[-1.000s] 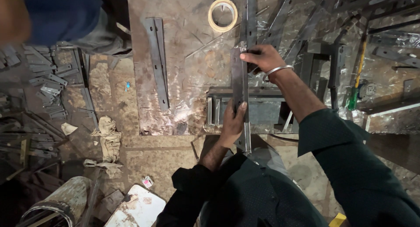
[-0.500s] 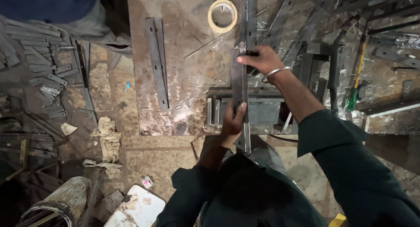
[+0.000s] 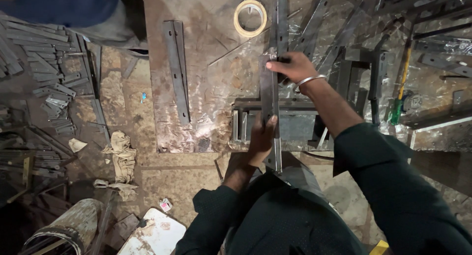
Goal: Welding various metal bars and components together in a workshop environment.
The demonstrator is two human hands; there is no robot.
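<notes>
Steel bar (image 3: 270,95) gripped by left hand (image 3: 260,137) and right hand (image 3: 290,68) fingers.

The flat steel bar (image 3: 270,112) is dull grey. The tape roll (image 3: 250,18) is pale tan. The workbench top (image 3: 206,78) is rust-brown with scratched silver patches. The screwdriver (image 3: 399,95) has a green handle and yellow shaft. The rags (image 3: 120,154) are dirty cream. Both sleeves (image 3: 388,186) are dark green.
</notes>
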